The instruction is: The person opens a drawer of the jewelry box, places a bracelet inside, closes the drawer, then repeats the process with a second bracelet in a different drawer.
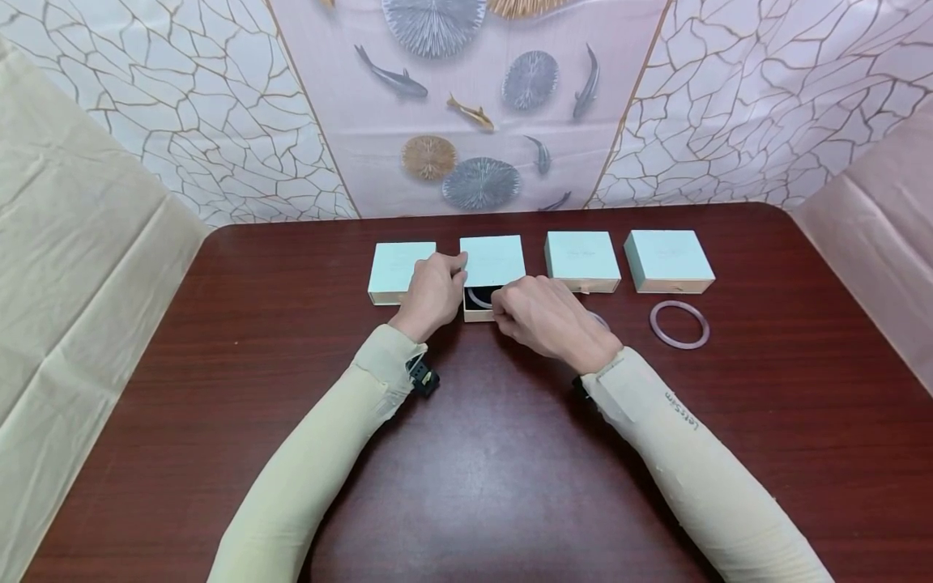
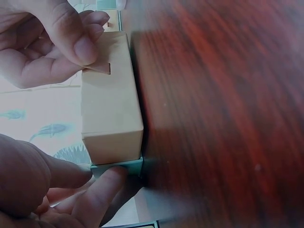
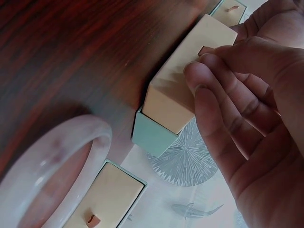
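Now, the right hand [image 1: 550,320] pinches a thin tab [image 2: 102,68]; the left hand [image 1: 430,291] holds the smooth, rectangular box sleeve [image 1: 493,261].

Between the sleeves [image 1: 306,470], a hand could pass above the tabletop [image 1: 466,461]. Four boxes [image 1: 581,255] barred the back (narrow gaps parted them), the left hand [image 1: 432,290] partly blocked the leftmost gap, and a bangle [image 1: 679,346] lay before the rightmost box [image 1: 669,255].

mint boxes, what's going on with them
A person has the second box from the left partly open: the right hand pinches the pull tab of its drawer while the left hand holds its cover. A bangle shows inside. Two more bangles lie on the table. The other three boxes look shut.
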{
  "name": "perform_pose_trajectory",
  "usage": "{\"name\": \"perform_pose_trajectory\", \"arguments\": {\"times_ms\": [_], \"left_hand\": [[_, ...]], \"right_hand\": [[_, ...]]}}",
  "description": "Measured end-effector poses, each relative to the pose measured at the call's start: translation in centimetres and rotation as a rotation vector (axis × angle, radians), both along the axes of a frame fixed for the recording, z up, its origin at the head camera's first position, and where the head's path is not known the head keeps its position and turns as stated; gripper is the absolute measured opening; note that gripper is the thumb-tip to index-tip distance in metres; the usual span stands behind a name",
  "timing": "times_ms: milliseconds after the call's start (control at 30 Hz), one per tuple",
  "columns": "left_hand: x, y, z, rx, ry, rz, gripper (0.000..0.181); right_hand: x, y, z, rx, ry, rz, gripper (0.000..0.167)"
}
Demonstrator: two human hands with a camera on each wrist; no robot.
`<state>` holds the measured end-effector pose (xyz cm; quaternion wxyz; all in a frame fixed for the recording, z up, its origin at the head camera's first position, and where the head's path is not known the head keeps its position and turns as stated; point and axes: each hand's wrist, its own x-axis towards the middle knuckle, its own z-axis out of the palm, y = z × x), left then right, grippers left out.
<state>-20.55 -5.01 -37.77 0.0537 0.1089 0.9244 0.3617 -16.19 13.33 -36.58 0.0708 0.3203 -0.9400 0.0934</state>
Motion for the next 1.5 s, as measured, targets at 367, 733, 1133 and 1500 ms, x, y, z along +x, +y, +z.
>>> {"name": "perform_pose_trajectory", "arguments": {"times_ms": [367, 733, 1133, 1500], "left_hand": [[0.15, 0.07, 0.12, 0.005, -0.021, -0.002, 0.042], [0.21, 0.12, 0.25, -0.001, -0.024, -0.011, 0.042], [0.16, 0.29, 0.39, -0.007, -0.016, -0.01, 0.042], [0.2, 0.04, 0.39, 0.002, -0.033, -0.005, 0.043]], "right_hand": [[0.01, 0.0, 0.08, 0.003, -0.016, -0.012, 0.027], [-0.15, 0.09, 0.11, -0.003, -0.014, -0.016, 0.027], [-0.23, 0.15, 0.25, -0.003, -0.012, -0.021, 0.027], [-0.45, -0.17, 0.34, 0.002, -0.047, -0.03, 0.027]]}}
